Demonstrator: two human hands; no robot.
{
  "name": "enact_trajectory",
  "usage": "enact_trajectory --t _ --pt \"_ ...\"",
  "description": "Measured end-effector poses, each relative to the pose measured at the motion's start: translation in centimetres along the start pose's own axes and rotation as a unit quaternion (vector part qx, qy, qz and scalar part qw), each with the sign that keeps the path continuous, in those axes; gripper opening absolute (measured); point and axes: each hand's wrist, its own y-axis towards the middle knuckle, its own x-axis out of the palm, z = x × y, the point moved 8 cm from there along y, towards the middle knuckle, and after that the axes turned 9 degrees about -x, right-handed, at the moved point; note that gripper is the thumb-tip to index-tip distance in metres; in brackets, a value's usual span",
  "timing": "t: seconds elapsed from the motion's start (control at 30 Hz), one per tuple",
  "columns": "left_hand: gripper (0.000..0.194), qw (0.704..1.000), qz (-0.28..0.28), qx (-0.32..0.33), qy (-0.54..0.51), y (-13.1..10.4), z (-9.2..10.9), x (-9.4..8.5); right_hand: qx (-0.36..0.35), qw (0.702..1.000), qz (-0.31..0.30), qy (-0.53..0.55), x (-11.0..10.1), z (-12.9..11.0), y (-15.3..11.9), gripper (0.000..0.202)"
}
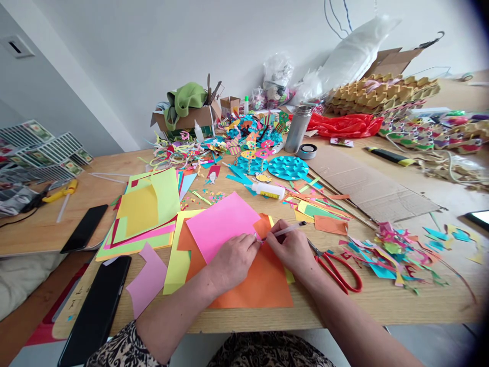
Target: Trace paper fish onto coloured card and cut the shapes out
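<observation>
A bright pink sheet of paper lies on top of an orange sheet. My left hand presses on the pink paper near its right corner, fingers together. Something small and pale shows at those fingertips, too small to name. A pen with a clear barrel and dark end is pinched in my right hand, its tip close to my left fingertips at the pink corner. Red-handled scissors lie beside my right wrist, their blades partly hidden behind the hand.
Stacked coloured paper and a black phone lie left. Behind the sheets are a glue bottle, blue egg-tray discs and a metal flask. Paper scraps and flat cardboard occupy the right.
</observation>
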Motion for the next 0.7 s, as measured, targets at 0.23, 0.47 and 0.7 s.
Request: enact_trajectory --t 0.23,0.47,0.7 --pt "0.033 1.0 -0.004 -0.008 -0.015 0.0 -0.1 0.0 -0.009 1.0 0.011 0.027 -0.1 -0.4 0.0 0.016" --pt "0.038 0.998 0.004 -0.011 -0.067 -0.1 -0.3 -0.4 -0.022 0.983 0.141 0.118 -2.2 -0.8 -0.4 0.019" --pt "0.051 0.989 0.003 -0.055 -0.138 -0.2 -1.4 -0.9 -0.035 0.98 0.136 0.138 -2.1 -0.8 -0.7 0.021"
